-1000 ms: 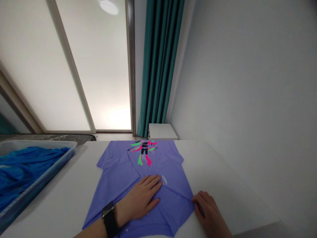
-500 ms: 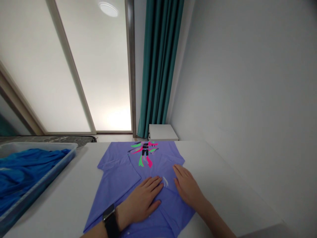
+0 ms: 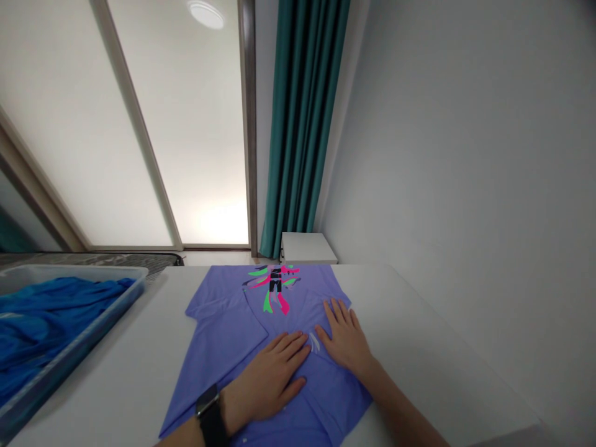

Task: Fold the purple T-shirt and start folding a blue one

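A purple T-shirt (image 3: 223, 338) with a pink, green and black print lies on the white table (image 3: 419, 347), its sleeves folded inward. My left hand (image 3: 270, 379), a dark watch on its wrist, lies flat and open on the middle of the shirt. My right hand (image 3: 344, 338) rests flat on the folded right side of the shirt, fingers spread and pointing away from me, just right of the left hand's fingertips.
A clear plastic bin (image 3: 93, 332) holding blue fabric (image 3: 41, 323) stands at the table's left. Beyond the table are a small white cabinet (image 3: 307, 247), a teal curtain (image 3: 298, 124) and frosted sliding panels. A plain wall runs close on the right.
My right hand left the shirt's near right edge, came onto the folded right side and slid further away from me. The left hand stayed pressed on the middle.
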